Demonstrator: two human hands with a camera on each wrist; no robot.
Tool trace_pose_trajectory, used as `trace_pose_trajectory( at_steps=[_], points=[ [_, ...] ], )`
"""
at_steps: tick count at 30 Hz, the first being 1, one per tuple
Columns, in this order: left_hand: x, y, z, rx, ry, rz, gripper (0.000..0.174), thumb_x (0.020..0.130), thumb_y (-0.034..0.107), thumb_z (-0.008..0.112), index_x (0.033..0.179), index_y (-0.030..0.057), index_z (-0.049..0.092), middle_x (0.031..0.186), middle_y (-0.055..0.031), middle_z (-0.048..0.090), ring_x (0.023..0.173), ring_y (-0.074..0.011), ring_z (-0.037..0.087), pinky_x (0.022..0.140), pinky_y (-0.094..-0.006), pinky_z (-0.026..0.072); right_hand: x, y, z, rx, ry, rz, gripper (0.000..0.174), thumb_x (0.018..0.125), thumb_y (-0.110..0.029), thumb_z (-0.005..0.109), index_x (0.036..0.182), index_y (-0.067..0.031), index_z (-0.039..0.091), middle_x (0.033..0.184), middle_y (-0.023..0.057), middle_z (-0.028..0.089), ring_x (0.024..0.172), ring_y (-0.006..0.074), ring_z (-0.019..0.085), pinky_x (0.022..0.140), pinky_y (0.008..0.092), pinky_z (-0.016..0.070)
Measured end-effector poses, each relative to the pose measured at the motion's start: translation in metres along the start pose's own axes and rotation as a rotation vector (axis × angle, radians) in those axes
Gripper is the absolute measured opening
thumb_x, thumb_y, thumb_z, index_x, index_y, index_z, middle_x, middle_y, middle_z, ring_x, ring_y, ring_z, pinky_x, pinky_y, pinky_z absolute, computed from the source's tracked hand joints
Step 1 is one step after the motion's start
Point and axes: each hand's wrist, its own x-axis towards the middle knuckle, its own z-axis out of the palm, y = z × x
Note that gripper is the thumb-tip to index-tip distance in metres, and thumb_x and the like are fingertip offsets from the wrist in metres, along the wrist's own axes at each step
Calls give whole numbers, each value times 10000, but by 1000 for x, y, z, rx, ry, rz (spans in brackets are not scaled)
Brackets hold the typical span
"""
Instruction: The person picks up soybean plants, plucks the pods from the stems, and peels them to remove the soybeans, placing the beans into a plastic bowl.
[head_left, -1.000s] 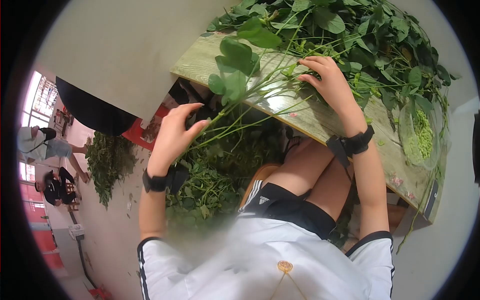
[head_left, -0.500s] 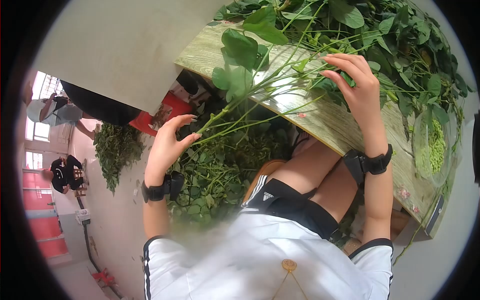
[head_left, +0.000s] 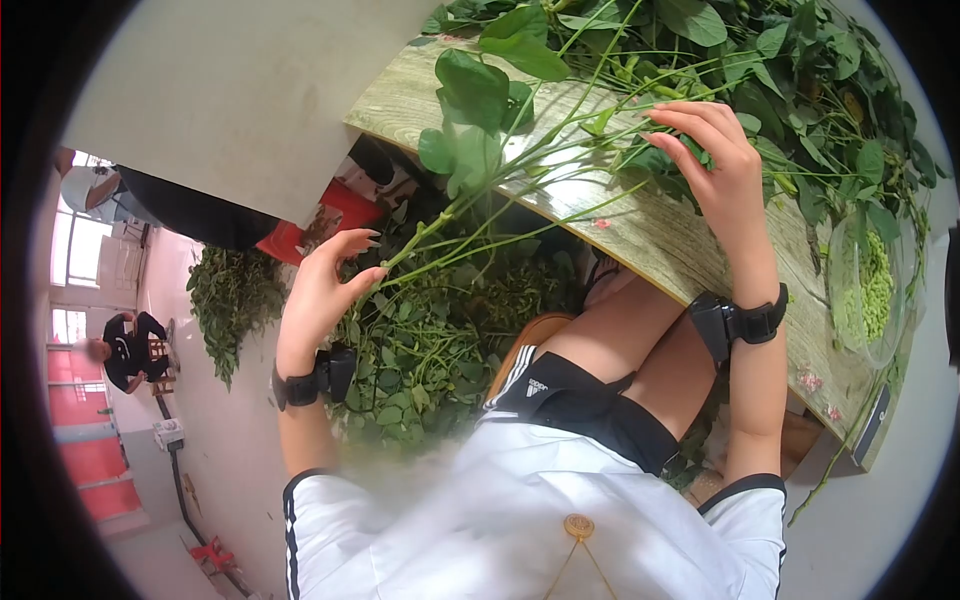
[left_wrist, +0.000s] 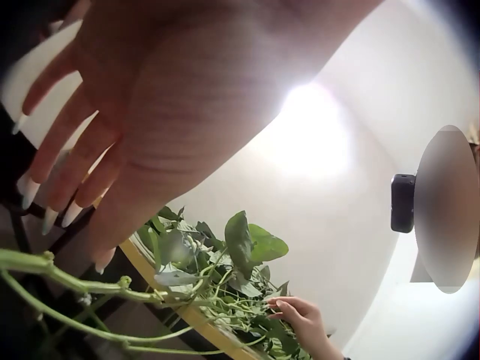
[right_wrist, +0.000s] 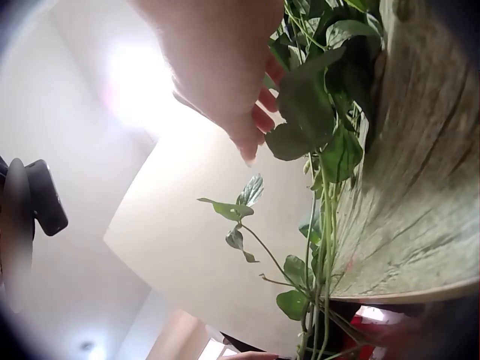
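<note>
A leafy green plant (head_left: 437, 222) lies slanting across the table's edge, its thick stem end beside my left hand (head_left: 318, 295). In the left wrist view, that stem (left_wrist: 82, 283) passes just below the thumb tip, and the left hand (left_wrist: 150, 112) has its fingers spread apart. My right hand (head_left: 715, 165) is at the plant's thin stems over the table, thumb and fingertips apart. Leaves partly cover the right hand's fingers (right_wrist: 264, 118) in the right wrist view, so contact there cannot be told.
A large heap of leafy plants (head_left: 800, 90) covers the back of the wooden table (head_left: 640, 225). A clear bowl of green pods or beans (head_left: 868, 285) stands at its right. More plants (head_left: 410, 375) lie below on the left. A seated person (head_left: 130, 350) is at the far left.
My right hand has moved right along the stems compared with a second ago. My left hand has shifted slightly down, its fingers still apart. The head view has shifted a little.
</note>
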Motion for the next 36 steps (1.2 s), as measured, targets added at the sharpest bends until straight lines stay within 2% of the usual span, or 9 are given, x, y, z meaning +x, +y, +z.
trace_pose_trajectory(
  at_steps=[5, 16, 18, 21, 26, 28, 31, 33, 36],
  points=[
    [-5, -6, -3, 65, 11, 32, 474, 814, 203, 793, 1239, 72, 629, 1124, -104, 715, 1011, -214, 663, 790, -324, 483, -1, 0, 1, 12, -16, 6, 199, 838, -121, 748, 1026, -58, 734, 1034, 65, 705, 987, 245, 623, 822, 362, 524],
    [-15, 0, -6, 92, -20, 31, 496, 810, 179, 789, 1257, 63, 609, 1134, -121, 710, 1019, -231, 671, 815, -331, 494, -5, -5, -3, 28, -29, 2, 218, 847, -126, 742, 1055, -65, 728, 1046, 70, 704, 992, 246, 626, 833, 363, 523],
    [-18, 12, -7, 118, -42, 35, 511, 806, 163, 788, 1269, 59, 599, 1145, -123, 705, 1022, -240, 668, 826, -339, 499, -3, -13, -7, 121, -3, 104, 245, 850, -122, 741, 1090, -80, 719, 1040, 68, 708, 990, 238, 630, 839, 360, 519],
    [-32, 50, -5, 267, 174, 248, 424, 798, 50, 753, 1207, 27, 642, 1155, -121, 697, 997, -265, 678, 874, -344, 512, -5, -12, -8, 72, 63, 141, 269, 861, -129, 731, 1126, -92, 706, 1036, 73, 709, 990, 242, 627, 850, 364, 511],
    [-29, 115, 28, -16, -17, 546, 342, 850, 43, 717, 1185, 27, 648, 1131, -130, 688, 1043, -309, 641, 902, -383, 502, -2, -13, -6, -68, 14, 85, 257, 871, -136, 710, 1123, -83, 695, 1048, 90, 707, 1005, 274, 616, 888, 380, 504],
    [3, 128, 52, -111, -22, 615, 319, 863, 38, 701, 1176, 24, 641, 1112, -145, 679, 1032, -323, 635, 884, -386, 504, 11, -8, 5, -129, -83, 17, 249, 845, -98, 705, 1092, -68, 697, 1037, 87, 706, 1005, 284, 614, 888, 395, 512],
    [48, 146, 74, -95, 165, 690, 312, 883, 50, 677, 1189, 17, 622, 1138, -152, 656, 1018, -347, 623, 880, -407, 501, 27, 5, 29, -247, -223, -98, 257, 797, -68, 703, 1055, -74, 712, 1010, 34, 709, 1012, 266, 594, 879, 388, 489],
    [74, 157, 81, 34, 280, 614, 399, 913, 97, 663, 1295, 23, 576, 1244, -187, 635, 1163, -343, 594, 976, -390, 473, 35, 12, 38, -302, -283, -145, 221, 800, -74, 702, 1020, -76, 722, 1009, 21, 711, 1005, 258, 591, 869, 377, 480],
    [99, 161, 110, -56, 215, 610, 510, 950, 176, 636, 1391, -10, 459, 1328, -246, 561, 1234, -394, 533, 1016, -428, 445, 42, 17, 41, -416, -464, -178, 138, 808, -98, 699, 939, -88, 740, 962, 19, 715, 979, 228, 597, 853, 360, 461]
  ],
)
